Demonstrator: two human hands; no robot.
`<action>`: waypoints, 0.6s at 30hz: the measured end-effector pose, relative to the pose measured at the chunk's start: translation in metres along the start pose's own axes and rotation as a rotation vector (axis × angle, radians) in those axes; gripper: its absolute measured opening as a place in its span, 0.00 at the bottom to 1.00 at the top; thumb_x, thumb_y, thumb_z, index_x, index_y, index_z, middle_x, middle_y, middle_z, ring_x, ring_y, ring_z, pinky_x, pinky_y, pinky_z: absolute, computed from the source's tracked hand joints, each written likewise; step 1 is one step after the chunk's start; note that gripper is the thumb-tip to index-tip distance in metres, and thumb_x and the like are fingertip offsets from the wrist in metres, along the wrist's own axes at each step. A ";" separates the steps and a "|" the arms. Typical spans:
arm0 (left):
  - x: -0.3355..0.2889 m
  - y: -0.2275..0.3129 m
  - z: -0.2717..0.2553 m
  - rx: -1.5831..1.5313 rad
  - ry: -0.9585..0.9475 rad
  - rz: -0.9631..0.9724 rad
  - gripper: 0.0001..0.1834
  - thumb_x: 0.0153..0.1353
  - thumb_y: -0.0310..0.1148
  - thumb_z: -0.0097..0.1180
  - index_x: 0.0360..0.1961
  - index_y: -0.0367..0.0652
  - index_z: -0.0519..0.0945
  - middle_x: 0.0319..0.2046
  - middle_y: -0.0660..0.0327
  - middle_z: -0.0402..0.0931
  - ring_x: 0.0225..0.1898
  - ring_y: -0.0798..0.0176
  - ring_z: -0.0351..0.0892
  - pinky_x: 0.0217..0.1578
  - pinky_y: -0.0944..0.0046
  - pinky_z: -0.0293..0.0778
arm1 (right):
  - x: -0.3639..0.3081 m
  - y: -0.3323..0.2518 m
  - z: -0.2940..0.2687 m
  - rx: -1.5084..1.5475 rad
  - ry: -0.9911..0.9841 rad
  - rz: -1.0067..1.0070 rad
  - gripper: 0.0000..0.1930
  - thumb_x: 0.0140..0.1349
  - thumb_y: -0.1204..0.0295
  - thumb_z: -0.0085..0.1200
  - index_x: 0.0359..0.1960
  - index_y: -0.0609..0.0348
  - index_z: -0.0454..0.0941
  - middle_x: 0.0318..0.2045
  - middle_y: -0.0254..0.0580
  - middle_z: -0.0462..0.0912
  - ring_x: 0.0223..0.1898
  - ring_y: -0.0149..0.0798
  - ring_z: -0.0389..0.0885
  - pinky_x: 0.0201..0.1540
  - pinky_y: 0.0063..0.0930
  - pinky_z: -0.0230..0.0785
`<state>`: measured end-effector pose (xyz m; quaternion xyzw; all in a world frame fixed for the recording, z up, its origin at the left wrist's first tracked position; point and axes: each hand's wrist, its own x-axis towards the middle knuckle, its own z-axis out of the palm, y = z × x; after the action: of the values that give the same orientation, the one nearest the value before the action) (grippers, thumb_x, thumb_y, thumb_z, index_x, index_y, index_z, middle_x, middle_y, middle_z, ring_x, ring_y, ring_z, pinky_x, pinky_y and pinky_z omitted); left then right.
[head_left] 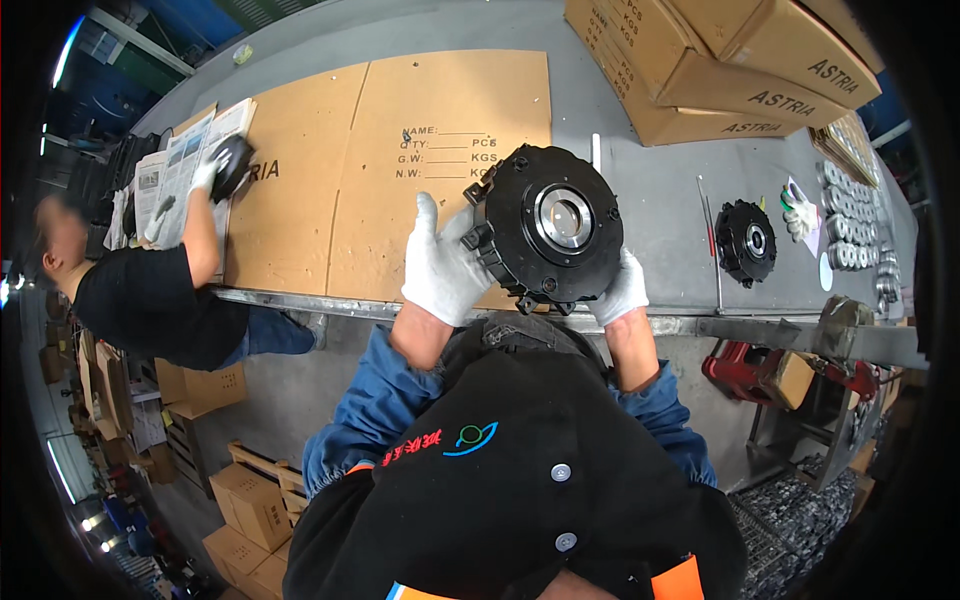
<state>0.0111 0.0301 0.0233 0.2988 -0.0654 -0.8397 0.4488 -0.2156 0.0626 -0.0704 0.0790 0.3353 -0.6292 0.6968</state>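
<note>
Over the table's front edge, a black round metal part point(505, 245) with lugs round its rim and a bright steel ring point(566, 219) at its centre is held up between my hands. White-gloved, my left hand point(445, 260) lies against the left side, thumb pointing up off the part and fingers partly hidden behind it. My right hand point(624, 292), also gloved in white, grips the lower right edge from behind; its fingertips are hidden. To the right, a similar black part point(746, 243) lies on the grey table point(655, 215).
Flattened cardboard point(300, 200) covers the table's left half. A co-worker point(150, 290) at left handles another black part point(233, 168) over newspapers point(185, 160). Cartons point(690, 80) are stacked at the far right. A red-handled tool point(711, 235), a white glove point(800, 213) and several metal rings point(850, 215) lie rightward.
</note>
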 end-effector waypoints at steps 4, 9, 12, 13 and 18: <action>0.002 0.001 -0.001 -0.027 -0.101 -0.015 0.49 0.63 0.70 0.32 0.67 0.33 0.57 0.63 0.48 0.64 0.63 0.49 0.64 0.62 0.49 0.60 | 0.002 -0.001 -0.004 0.054 0.008 0.014 0.20 0.72 0.62 0.33 0.57 0.59 0.70 0.56 0.45 0.76 0.57 0.44 0.74 0.60 0.40 0.68; -0.008 0.003 0.006 0.016 -0.109 -0.026 0.51 0.60 0.72 0.34 0.66 0.33 0.59 0.59 0.50 0.68 0.58 0.51 0.68 0.60 0.50 0.62 | -0.001 0.002 -0.002 -0.034 -0.007 -0.062 0.20 0.71 0.63 0.36 0.55 0.62 0.72 0.52 0.45 0.78 0.52 0.43 0.78 0.55 0.37 0.73; -0.005 0.005 0.009 0.031 -0.084 -0.034 0.51 0.60 0.72 0.36 0.64 0.32 0.61 0.57 0.51 0.70 0.57 0.52 0.69 0.59 0.51 0.63 | -0.006 0.000 0.009 -0.019 -0.004 -0.057 0.19 0.71 0.64 0.37 0.54 0.62 0.72 0.51 0.46 0.79 0.52 0.43 0.78 0.56 0.37 0.72; -0.004 0.005 0.009 0.040 -0.093 -0.032 0.49 0.61 0.71 0.36 0.64 0.32 0.62 0.56 0.52 0.70 0.58 0.53 0.69 0.59 0.52 0.64 | -0.008 0.000 0.014 -0.029 0.041 -0.068 0.19 0.70 0.64 0.37 0.54 0.62 0.72 0.51 0.46 0.79 0.52 0.43 0.79 0.56 0.37 0.72; 0.000 -0.006 -0.015 0.176 -0.220 0.078 0.36 0.69 0.58 0.37 0.62 0.35 0.64 0.57 0.55 0.71 0.59 0.58 0.68 0.60 0.56 0.64 | -0.006 0.006 0.019 0.024 0.067 -0.048 0.19 0.68 0.64 0.37 0.52 0.61 0.75 0.50 0.47 0.80 0.51 0.45 0.78 0.55 0.41 0.72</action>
<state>0.0151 0.0358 0.0086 0.2404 -0.1992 -0.8402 0.4434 -0.2031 0.0590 -0.0544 0.1005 0.3526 -0.6468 0.6688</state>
